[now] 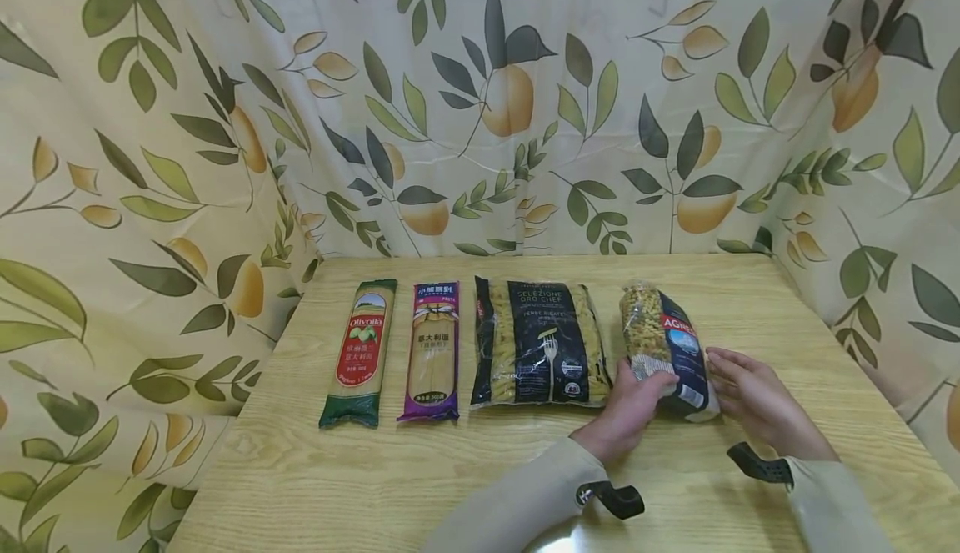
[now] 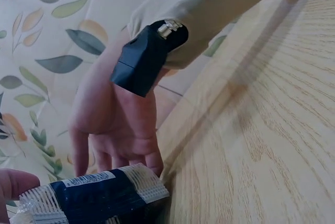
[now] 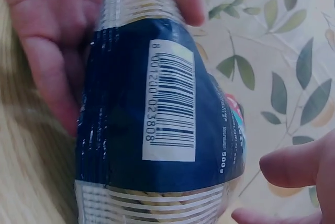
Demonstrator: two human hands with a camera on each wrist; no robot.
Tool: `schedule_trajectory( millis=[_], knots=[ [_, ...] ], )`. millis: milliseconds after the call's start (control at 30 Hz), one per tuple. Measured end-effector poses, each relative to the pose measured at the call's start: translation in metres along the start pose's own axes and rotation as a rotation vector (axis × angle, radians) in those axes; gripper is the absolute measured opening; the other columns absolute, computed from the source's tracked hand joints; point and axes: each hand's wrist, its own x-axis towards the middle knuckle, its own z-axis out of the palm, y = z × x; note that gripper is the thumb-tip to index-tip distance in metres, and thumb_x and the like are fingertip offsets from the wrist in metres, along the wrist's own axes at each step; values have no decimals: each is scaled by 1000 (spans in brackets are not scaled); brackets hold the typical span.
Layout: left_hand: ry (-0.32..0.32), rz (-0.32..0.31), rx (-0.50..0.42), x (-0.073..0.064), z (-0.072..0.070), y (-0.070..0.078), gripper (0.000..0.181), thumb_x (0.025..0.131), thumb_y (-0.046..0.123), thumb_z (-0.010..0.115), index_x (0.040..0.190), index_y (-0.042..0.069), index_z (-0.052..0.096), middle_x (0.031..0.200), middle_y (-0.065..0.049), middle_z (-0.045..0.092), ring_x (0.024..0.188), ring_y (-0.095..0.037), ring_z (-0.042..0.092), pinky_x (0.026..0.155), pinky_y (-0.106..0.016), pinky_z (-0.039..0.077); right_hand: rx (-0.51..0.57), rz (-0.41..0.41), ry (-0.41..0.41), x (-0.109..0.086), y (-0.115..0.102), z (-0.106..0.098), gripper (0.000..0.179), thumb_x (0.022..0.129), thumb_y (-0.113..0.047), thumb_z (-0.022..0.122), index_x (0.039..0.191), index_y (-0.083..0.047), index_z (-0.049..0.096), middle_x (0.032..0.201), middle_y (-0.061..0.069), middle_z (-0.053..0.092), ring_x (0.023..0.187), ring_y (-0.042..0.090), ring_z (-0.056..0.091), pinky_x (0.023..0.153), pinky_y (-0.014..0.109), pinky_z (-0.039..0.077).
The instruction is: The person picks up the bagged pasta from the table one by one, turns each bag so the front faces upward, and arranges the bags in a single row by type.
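Note:
A dark-blue and clear bag of pasta (image 1: 648, 324), marked AGNESI in part, stands tilted at the right of the row. My left hand (image 1: 626, 411) holds its lower left side, thumb over the front and fingers at the side. Beside the bag's right edge is my right hand (image 1: 757, 399), its fingers extended close to it; contact is hard to tell. In the right wrist view the bag's barcode label (image 3: 170, 101) faces the camera, and the right thumb (image 3: 290, 166) stands apart from the bag.
Left of the bag lie a large black penne bag (image 1: 536, 340), a purple spaghetti pack (image 1: 431, 353) and a red-and-green spaghetti pack (image 1: 360, 353), side by side on the wooden table (image 1: 315, 478). A leaf-patterned curtain (image 1: 480, 178) encloses the back and sides.

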Motion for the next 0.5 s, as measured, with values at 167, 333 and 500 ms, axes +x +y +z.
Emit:
schedule_trajectory(
  millis=[167,333,500],
  knots=[
    [18,-36,10,0,-2,-2,63,84,8,71,141,8,43,124,-12,61,115,-28,61,109,-57,48,22,13,-48,5,-1,-1,85,112,-44,32,159,11,-12,159,38,25,135,18,56,114,35,48],
    [15,-52,-3,0,-2,-2,48,84,8,70,126,11,48,117,-8,62,112,-26,62,110,-58,47,73,54,-87,9,-3,-4,72,112,-45,29,165,-3,4,168,35,-9,160,42,6,130,55,13],
    [6,-32,44,-1,-2,-1,45,84,8,71,123,13,49,115,-3,62,108,-20,61,107,-46,50,184,44,-87,8,2,-5,26,111,-39,41,109,-25,63,117,-1,59,106,6,58,97,24,51]
  ],
)
